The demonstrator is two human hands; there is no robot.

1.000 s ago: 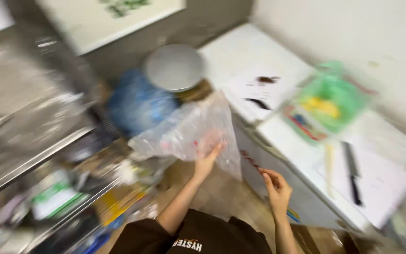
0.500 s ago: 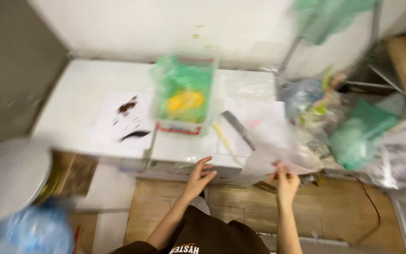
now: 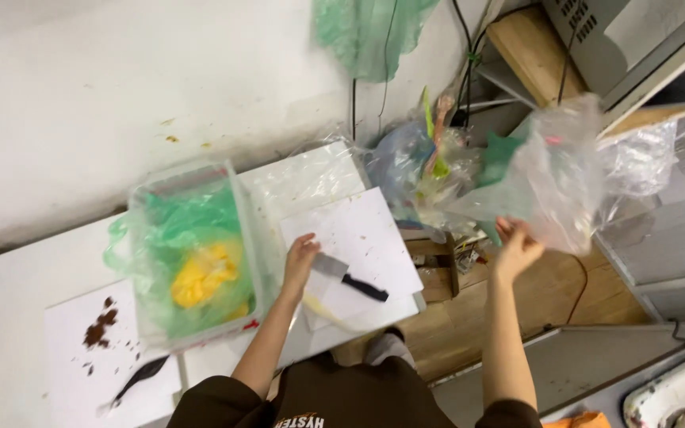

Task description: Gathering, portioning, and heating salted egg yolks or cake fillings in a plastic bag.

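A crumpled clear plastic bag (image 3: 552, 178) is clamped by the right hand (image 3: 514, 247) beyond the counter edge (image 3: 418, 297), while the left hand (image 3: 301, 257) is laid open on white paper (image 3: 358, 238).

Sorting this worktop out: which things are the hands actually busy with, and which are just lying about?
In hand:
clear plastic bag, held up by right hand
white sheet, under left hand
knife

Lying about:
clear tub holding green bag
brown crumbs

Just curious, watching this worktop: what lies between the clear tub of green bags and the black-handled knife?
In the head view, the left hand rests on the white sheet between the tub and the knife.
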